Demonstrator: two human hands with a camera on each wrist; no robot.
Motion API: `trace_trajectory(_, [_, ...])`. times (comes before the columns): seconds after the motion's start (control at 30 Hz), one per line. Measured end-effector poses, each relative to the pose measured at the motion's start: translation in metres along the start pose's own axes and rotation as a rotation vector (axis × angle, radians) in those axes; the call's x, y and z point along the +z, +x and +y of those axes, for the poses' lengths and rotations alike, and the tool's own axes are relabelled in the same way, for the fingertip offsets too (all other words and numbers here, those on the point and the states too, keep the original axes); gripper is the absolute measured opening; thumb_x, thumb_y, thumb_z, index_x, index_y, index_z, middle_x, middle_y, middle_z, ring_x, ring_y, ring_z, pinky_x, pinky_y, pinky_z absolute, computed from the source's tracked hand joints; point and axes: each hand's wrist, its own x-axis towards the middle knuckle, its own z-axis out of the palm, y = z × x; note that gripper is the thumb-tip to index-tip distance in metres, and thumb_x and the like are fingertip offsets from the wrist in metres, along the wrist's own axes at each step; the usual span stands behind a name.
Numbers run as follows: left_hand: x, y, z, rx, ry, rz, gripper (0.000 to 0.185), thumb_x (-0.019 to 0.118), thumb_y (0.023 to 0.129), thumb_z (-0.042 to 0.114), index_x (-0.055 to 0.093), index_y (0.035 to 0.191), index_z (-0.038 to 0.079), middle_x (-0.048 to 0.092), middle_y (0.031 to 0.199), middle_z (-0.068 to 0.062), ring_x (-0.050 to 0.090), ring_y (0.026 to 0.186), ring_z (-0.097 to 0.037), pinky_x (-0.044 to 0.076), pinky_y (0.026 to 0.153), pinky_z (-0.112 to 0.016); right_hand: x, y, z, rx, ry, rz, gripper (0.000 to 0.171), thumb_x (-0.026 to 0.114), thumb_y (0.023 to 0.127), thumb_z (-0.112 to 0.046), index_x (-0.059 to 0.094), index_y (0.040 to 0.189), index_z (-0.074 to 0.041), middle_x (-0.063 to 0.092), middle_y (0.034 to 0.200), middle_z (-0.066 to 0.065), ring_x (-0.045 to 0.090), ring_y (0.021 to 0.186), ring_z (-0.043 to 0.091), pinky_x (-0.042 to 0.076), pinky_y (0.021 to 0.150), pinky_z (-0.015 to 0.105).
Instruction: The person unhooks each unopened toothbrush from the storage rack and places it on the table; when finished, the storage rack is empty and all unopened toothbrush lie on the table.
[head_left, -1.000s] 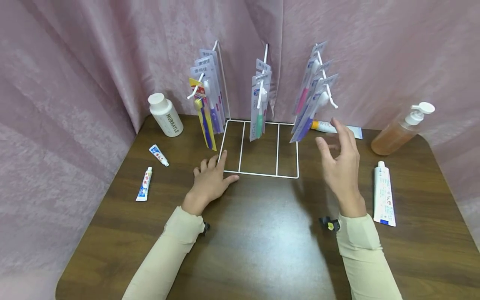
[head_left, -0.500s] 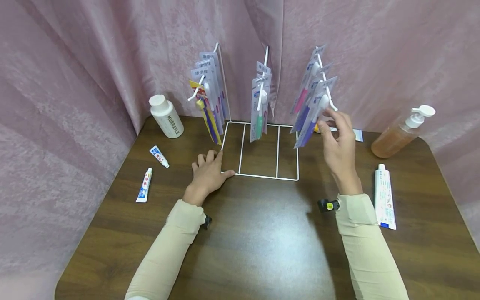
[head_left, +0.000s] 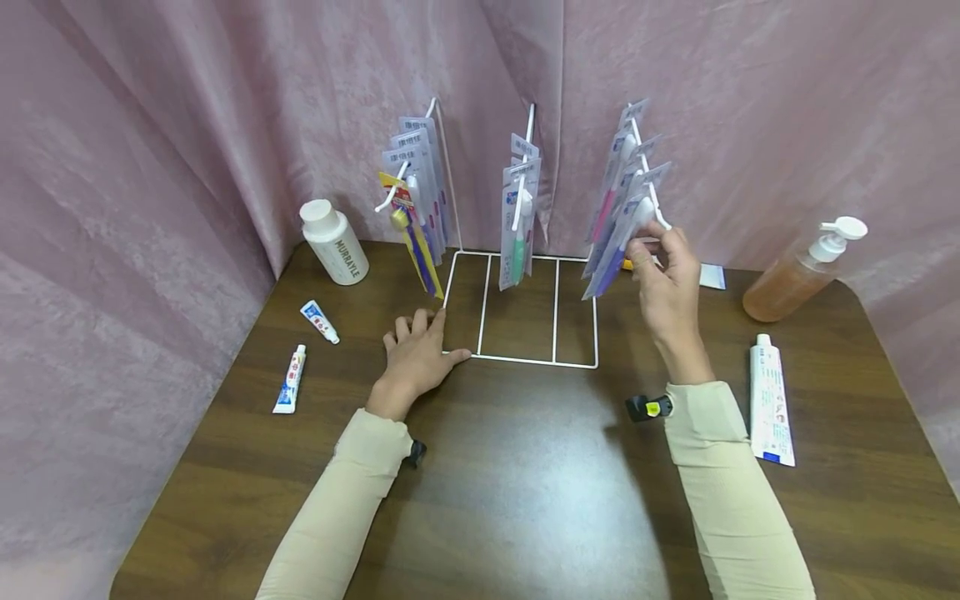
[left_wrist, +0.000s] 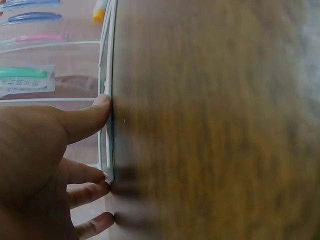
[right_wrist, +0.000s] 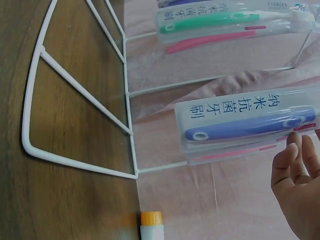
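The wire rack (head_left: 521,360) has 3 hooks of toothbrush packs; 4 toothpaste tubes and 2 bottles lie around it. The right hand (head_left: 667,287) pinches the front pack (head_left: 624,233) on the right hook, its grip partly hidden. The left hand (head_left: 415,354) rests flat, fingers apart, on the rack's base corner.

Pink crinkly curtain (head_left: 150,167) all round the back & sides, dark wood table (head_left: 517,500), soft overhead glare mid-tabletop
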Motion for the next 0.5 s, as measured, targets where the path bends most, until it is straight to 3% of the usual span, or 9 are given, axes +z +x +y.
trace_trajectory(0.2, [0.001, 0.0004, -0.0002, 0.002, 0.008, 0.01, 0.095, 0.071, 0.111, 0.055, 0.029, 0.182, 0.007, 0.036, 0.177, -0.02, 0.032, 0.152, -0.05, 0.029, 0.126, -0.072, 0.0004, -0.0009, -0.0011, -0.003, 0.028, 0.005, 0.015, 0.066, 0.107, 0.007, 0.078, 0.106, -0.002, 0.066, 0.093, -0.012, 0.062, 0.075, -0.001, 0.047, 0.063, 0.015])
trace_trajectory(0.33, [0.001, 0.0008, -0.0005, -0.003, 0.019, 0.001, 0.097, 0.071, 0.11, 0.057, 0.028, 0.182, 0.008, 0.033, 0.179, -0.022, 0.031, 0.153, -0.05, 0.029, 0.126, -0.072, -0.0012, -0.0025, -0.0034, -0.005, 0.042, 0.018, 0.023, 0.067, 0.108, 0.006, 0.077, 0.098, -0.013, 0.068, 0.08, -0.013, 0.056, 0.067, 0.001, 0.044, 0.059, 0.015])
trace_trajectory(0.5, [0.0, 0.0017, -0.0005, -0.017, 0.033, -0.017, 0.097, 0.069, 0.111, 0.058, 0.025, 0.183, 0.01, 0.024, 0.186, -0.026, 0.028, 0.159, -0.052, 0.027, 0.129, -0.073, -0.005, -0.002, -0.0075, -0.002, 0.033, 0.033, 0.031, 0.068, 0.109, 0.005, 0.075, 0.096, -0.023, 0.068, 0.078, -0.012, 0.057, 0.066, 0.002, 0.045, 0.058, 0.017])
